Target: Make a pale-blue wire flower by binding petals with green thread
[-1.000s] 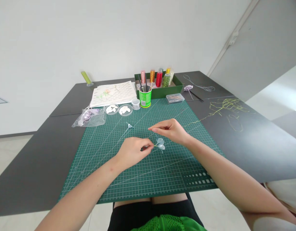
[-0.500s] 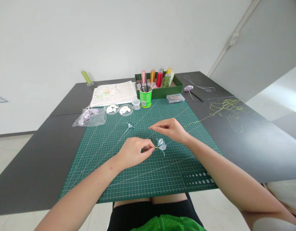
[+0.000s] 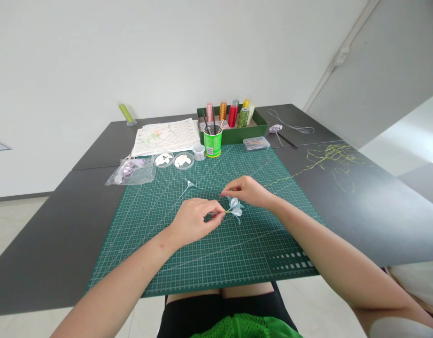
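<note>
My left hand point(image 3: 197, 220) is closed over the middle of the green cutting mat point(image 3: 139, 263). Its thumb and index finger pinch the thin stem of a pale blue artificial flower point(image 3: 235, 206), whose petals point right. Just beyond the flower, my right hand point(image 3: 245, 190) is closed in a pinch. A yellow-green thread point(image 3: 290, 177) runs from a loose tangle on the right to this hand; the stretch between the fingertips is too fine to make out. A small pale blue flower piece on a wire point(image 3: 190, 184) lies on the mat, beyond my left hand.
At the back stand a green box point(image 3: 234, 136) of thread spools and a green cup point(image 3: 212, 144) of tools. Two round dishes point(image 3: 183, 161) of white pieces, paper sheets point(image 3: 146, 141) and a plastic bag point(image 3: 132, 172) lie left. A clear case point(image 3: 256, 143) sits right of the cup.
My right hand has come nearer to me, down toward the flower, its fingertips now close to my left fingers. The left hand and flower have shifted very slightly away from me.
</note>
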The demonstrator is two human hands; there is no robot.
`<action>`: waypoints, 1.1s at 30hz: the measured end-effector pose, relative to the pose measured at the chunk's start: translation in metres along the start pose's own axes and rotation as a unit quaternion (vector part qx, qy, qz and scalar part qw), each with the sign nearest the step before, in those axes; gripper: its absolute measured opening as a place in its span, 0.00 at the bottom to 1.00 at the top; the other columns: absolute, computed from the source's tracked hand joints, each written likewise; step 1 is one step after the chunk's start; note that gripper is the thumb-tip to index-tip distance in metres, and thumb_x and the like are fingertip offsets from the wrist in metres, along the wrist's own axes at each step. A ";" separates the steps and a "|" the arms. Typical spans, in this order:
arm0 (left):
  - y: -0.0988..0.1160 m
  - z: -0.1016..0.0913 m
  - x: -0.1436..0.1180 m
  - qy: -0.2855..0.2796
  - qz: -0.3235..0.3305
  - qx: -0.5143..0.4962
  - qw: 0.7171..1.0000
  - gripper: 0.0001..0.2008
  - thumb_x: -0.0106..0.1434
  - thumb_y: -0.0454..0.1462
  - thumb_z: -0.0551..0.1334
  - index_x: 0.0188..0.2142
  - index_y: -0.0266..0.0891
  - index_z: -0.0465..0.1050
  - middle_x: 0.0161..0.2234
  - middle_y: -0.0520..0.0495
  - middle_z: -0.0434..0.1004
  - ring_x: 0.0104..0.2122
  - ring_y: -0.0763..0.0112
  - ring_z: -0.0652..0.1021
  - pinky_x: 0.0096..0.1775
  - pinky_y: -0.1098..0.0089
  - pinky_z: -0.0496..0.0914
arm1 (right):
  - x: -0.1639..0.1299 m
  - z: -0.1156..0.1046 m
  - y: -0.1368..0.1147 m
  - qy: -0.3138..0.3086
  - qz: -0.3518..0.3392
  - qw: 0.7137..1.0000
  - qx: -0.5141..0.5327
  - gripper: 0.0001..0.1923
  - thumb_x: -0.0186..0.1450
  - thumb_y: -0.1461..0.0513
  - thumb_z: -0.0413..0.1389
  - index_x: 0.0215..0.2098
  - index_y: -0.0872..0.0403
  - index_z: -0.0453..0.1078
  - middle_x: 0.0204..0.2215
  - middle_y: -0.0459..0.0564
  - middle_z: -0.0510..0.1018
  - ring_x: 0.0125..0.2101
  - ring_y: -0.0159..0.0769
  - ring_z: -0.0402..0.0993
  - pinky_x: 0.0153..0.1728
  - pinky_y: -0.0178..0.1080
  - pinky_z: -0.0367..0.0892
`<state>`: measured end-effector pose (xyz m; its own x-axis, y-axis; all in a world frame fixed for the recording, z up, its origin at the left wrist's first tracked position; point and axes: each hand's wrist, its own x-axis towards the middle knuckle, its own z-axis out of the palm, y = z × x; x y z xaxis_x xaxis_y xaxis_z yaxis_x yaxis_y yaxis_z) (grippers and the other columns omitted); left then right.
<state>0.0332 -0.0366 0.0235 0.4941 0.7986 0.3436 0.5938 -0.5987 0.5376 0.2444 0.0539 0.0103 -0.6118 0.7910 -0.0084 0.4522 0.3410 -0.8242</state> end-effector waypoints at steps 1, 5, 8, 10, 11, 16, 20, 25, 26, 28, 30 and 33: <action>0.000 0.000 0.000 0.014 0.003 0.009 1.000 0.06 0.66 0.35 0.61 0.32 0.42 0.75 0.27 0.56 0.81 0.27 0.72 0.79 0.33 0.71 0.67 | 0.001 0.000 0.002 -0.020 0.004 1.000 -0.005 0.15 0.64 0.54 0.59 0.31 0.56 0.82 0.19 0.44 0.70 0.22 0.28 0.56 0.25 0.34 0.51; -0.003 -0.001 -0.001 0.091 -0.039 0.014 0.995 0.05 0.66 0.34 0.61 0.33 0.42 0.73 0.27 0.56 0.82 0.26 0.73 0.80 0.31 0.72 0.68 | 0.002 0.001 0.004 -0.063 0.020 0.998 -0.025 0.14 0.63 0.56 0.58 0.30 0.57 0.81 0.17 0.41 0.65 0.21 0.27 0.54 0.25 0.34 0.49; -0.009 -0.004 -0.001 0.148 -0.108 -0.034 0.982 0.03 0.67 0.35 0.60 0.34 0.42 0.71 0.29 0.55 0.84 0.26 0.74 0.81 0.28 0.75 0.69 | 0.002 0.003 0.002 -0.073 0.037 0.996 -0.028 0.16 0.63 0.53 0.59 0.30 0.57 0.81 0.16 0.41 0.65 0.20 0.26 0.54 0.24 0.34 0.48; -0.013 -0.006 0.001 0.179 -0.139 -0.056 0.972 0.04 0.67 0.36 0.60 0.34 0.41 0.70 0.29 0.54 0.85 0.23 0.75 0.80 0.26 0.75 0.69 | 0.002 0.004 0.000 -0.082 0.038 0.996 -0.024 0.17 0.64 0.52 0.59 0.31 0.56 0.82 0.18 0.42 0.67 0.20 0.27 0.55 0.24 0.35 0.49; -0.015 -0.008 0.001 0.193 -0.149 -0.063 0.968 0.04 0.68 0.37 0.60 0.34 0.41 0.70 0.29 0.54 0.85 0.22 0.75 0.80 0.26 0.75 0.70 | 0.001 0.005 -0.001 -0.086 0.037 0.995 -0.023 0.17 0.64 0.52 0.59 0.32 0.56 0.82 0.18 0.42 0.68 0.20 0.27 0.55 0.24 0.35 0.49; -0.024 -0.012 0.004 0.227 -0.175 -0.090 0.954 0.07 0.69 0.39 0.60 0.34 0.40 0.70 0.29 0.52 0.85 0.22 0.75 0.80 0.26 0.75 0.71 | -0.002 0.003 -0.007 -0.108 0.033 0.993 -0.019 0.16 0.65 0.52 0.59 0.33 0.55 0.83 0.18 0.42 0.69 0.19 0.26 0.54 0.24 0.35 0.50; -0.029 -0.011 0.005 0.238 -0.184 -0.084 0.950 0.07 0.69 0.39 0.61 0.34 0.40 0.70 0.29 0.52 0.85 0.22 0.74 0.80 0.26 0.75 0.71 | -0.005 0.002 -0.012 -0.122 0.022 0.992 -0.006 0.15 0.65 0.53 0.60 0.34 0.56 0.83 0.17 0.41 0.67 0.19 0.25 0.53 0.23 0.35 0.50; -0.033 -0.011 0.006 0.241 -0.194 -0.067 0.949 0.07 0.69 0.40 0.61 0.35 0.41 0.71 0.30 0.52 0.85 0.23 0.74 0.81 0.28 0.74 0.72 | -0.008 -0.001 -0.019 -0.141 -0.005 0.989 0.029 0.16 0.66 0.52 0.59 0.35 0.56 0.83 0.20 0.44 0.72 0.20 0.26 0.56 0.23 0.34 0.52; -0.034 -0.011 0.006 0.241 -0.194 -0.063 0.949 0.07 0.69 0.40 0.61 0.34 0.41 0.71 0.29 0.53 0.84 0.23 0.74 0.81 0.28 0.74 0.72 | -0.009 -0.001 -0.020 -0.145 -0.010 0.989 0.036 0.17 0.66 0.52 0.59 0.35 0.56 0.83 0.20 0.44 0.73 0.20 0.26 0.56 0.22 0.34 0.52; -0.035 -0.011 0.006 0.240 -0.195 -0.055 0.949 0.07 0.69 0.40 0.61 0.34 0.41 0.71 0.29 0.53 0.84 0.23 0.74 0.80 0.28 0.74 0.72 | -0.011 -0.003 -0.022 -0.151 -0.018 0.987 0.048 0.17 0.66 0.52 0.59 0.36 0.56 0.83 0.21 0.45 0.74 0.20 0.26 0.58 0.22 0.33 0.53; -0.036 -0.010 0.006 0.236 -0.199 -0.046 0.950 0.06 0.68 0.39 0.61 0.34 0.41 0.71 0.29 0.53 0.85 0.23 0.74 0.80 0.28 0.74 0.71 | -0.012 -0.004 -0.024 -0.159 -0.027 0.985 0.062 0.18 0.66 0.51 0.59 0.36 0.56 0.83 0.23 0.46 0.76 0.21 0.26 0.59 0.22 0.33 0.53; -0.037 -0.009 0.006 0.228 -0.206 -0.041 0.951 0.06 0.68 0.39 0.61 0.34 0.41 0.71 0.30 0.53 0.85 0.25 0.73 0.81 0.29 0.74 0.72 | -0.015 -0.006 -0.026 -0.167 -0.042 0.981 0.084 0.19 0.66 0.50 0.60 0.37 0.56 0.83 0.24 0.47 0.78 0.21 0.27 0.61 0.23 0.33 0.55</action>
<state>0.0088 -0.0090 0.0132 -0.1070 0.9191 0.3793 0.6159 -0.2382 0.7510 0.2458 0.0363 0.0356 -0.8342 0.5426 -0.0980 0.2938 0.2870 -0.9118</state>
